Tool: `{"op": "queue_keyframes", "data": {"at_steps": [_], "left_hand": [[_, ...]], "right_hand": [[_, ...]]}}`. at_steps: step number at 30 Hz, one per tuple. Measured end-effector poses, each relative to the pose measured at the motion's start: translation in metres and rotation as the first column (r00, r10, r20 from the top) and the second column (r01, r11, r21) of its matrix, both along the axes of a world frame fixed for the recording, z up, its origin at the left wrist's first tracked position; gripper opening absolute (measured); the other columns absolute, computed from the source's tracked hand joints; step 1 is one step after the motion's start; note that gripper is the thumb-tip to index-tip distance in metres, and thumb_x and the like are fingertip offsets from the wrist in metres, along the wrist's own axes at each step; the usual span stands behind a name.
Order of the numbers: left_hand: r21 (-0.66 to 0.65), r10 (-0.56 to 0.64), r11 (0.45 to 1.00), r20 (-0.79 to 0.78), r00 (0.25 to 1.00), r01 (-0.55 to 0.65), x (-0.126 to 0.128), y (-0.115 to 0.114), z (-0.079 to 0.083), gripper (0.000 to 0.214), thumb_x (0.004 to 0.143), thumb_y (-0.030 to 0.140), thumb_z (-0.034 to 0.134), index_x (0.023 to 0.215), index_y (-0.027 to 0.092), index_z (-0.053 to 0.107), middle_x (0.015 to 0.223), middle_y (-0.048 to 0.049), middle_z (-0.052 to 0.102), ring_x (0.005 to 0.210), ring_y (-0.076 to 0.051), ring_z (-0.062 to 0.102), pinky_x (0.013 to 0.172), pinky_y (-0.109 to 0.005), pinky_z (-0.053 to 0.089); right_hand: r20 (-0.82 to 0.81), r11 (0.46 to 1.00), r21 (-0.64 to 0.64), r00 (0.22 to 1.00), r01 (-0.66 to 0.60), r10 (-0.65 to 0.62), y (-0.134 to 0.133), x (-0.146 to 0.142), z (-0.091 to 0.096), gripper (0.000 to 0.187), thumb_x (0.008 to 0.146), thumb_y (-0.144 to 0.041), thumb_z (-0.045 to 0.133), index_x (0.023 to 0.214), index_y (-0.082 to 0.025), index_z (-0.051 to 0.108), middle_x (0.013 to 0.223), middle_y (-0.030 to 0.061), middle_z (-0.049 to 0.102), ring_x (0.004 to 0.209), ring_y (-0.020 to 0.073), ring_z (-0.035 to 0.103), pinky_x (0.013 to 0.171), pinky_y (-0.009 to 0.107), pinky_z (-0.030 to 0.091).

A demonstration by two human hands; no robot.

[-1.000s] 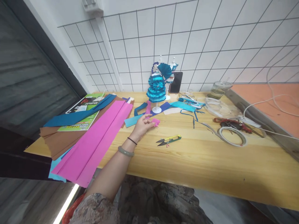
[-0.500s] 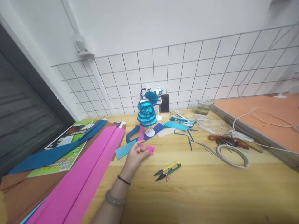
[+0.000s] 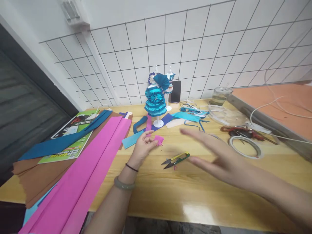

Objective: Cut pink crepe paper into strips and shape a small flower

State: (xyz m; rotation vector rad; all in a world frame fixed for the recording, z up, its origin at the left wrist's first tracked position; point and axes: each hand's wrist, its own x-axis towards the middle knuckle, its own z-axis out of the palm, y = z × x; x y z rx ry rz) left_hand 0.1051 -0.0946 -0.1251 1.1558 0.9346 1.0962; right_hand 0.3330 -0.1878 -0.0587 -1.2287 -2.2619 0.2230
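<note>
A small piece of pink crepe paper (image 3: 159,140) is pinched between the thumb and fingers of my left hand (image 3: 144,143), just above the wooden table. My right hand (image 3: 219,159) is blurred by motion, its thumb and fingers spread with nothing between them. Its thumb is close to the handle end of the thread snips (image 3: 175,160), which lie on the table with their dark blades pointing left. Behind my left hand stands a small white dress form in a pleated teal paper dress (image 3: 156,102), with a teal paper fan at its shoulder.
Long pink paper strips (image 3: 80,169), brown sheets and a green magazine (image 3: 80,148) cover the left side. Paper offcuts (image 3: 190,116) lie around the stand. A phone (image 3: 175,91) leans on the wall. At right are a tape roll (image 3: 245,147), a glass jar (image 3: 221,96) and white cords.
My right hand has come into view from the right, reaching towards the snips. My left hand keeps its pinch on the pink piece. The view has tilted down.
</note>
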Motion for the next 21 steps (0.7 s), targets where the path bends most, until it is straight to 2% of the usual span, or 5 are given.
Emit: {"op": "queue_keyframes", "data": {"at_steps": [3, 8, 11, 15, 21], "left_hand": [[0.005, -0.025, 1.000, -0.015, 1.000, 0.025, 0.000, 0.000, -0.001, 0.049, 0.061, 0.024, 0.073, 0.102, 0.014, 0.048, 0.065, -0.0004, 0.064, 0.068, -0.016, 0.063, 0.073, -0.031, 0.046], [0.011, -0.042, 0.999, -0.019, 0.999, 0.042, -0.003, -0.001, -0.001, 0.036, 0.063, 0.025, 0.072, 0.089, 0.014, 0.050, 0.072, -0.0042, 0.066, 0.073, -0.018, 0.064, 0.076, -0.032, 0.046], [0.010, -0.049, 0.999, -0.039, 0.998, 0.049, -0.004, -0.001, -0.001, 0.033, 0.064, 0.026, 0.071, 0.087, 0.013, 0.053, 0.080, -0.0083, 0.068, 0.075, -0.019, 0.064, 0.076, -0.033, 0.047], [0.006, -0.052, 0.999, -0.013, 0.999, 0.052, -0.005, 0.000, 0.000, 0.030, 0.064, 0.027, 0.071, 0.084, 0.011, 0.056, 0.082, -0.0100, 0.068, 0.076, -0.018, 0.064, 0.077, -0.033, 0.047], [-0.036, -0.050, 0.998, 0.071, 0.996, 0.052, -0.006, -0.002, 0.006, 0.040, 0.062, 0.024, 0.072, 0.095, 0.013, 0.052, 0.076, -0.0063, 0.068, 0.070, -0.016, 0.064, 0.074, -0.030, 0.047]], "right_hand": [[0.181, 0.989, -0.047, 0.972, -0.143, 0.149, 0.008, -0.013, -0.042, 0.044, 0.087, -0.032, 0.045, 0.128, -0.015, 0.044, 0.129, 0.0144, 0.048, 0.118, 0.0239, 0.045, 0.095, 0.038, 0.042], [0.288, 0.985, 0.099, 0.952, -0.141, 0.107, 0.016, -0.020, -0.087, 0.028, 0.089, -0.019, 0.040, 0.109, -0.012, 0.059, 0.108, 0.0151, 0.062, 0.108, 0.0247, 0.053, 0.092, 0.042, 0.042], [0.222, 0.988, 0.059, 0.967, -0.139, 0.123, 0.017, -0.020, -0.078, 0.025, 0.089, -0.020, 0.039, 0.100, -0.013, 0.060, 0.093, 0.0128, 0.066, 0.091, 0.0226, 0.060, 0.085, 0.041, 0.046], [-0.095, 0.976, -0.211, 0.995, -0.056, 0.036, 0.020, -0.021, -0.056, 0.026, 0.091, -0.024, 0.031, 0.099, -0.015, 0.054, 0.090, 0.0093, 0.063, 0.082, 0.0173, 0.060, 0.073, 0.030, 0.048], [-0.556, 0.902, -0.422, 0.812, -0.093, -0.176, 0.031, -0.041, -0.043, 0.023, 0.085, -0.039, 0.044, 0.091, -0.018, 0.050, 0.083, 0.0032, 0.058, 0.075, 0.0142, 0.056, 0.067, 0.026, 0.046]]}}
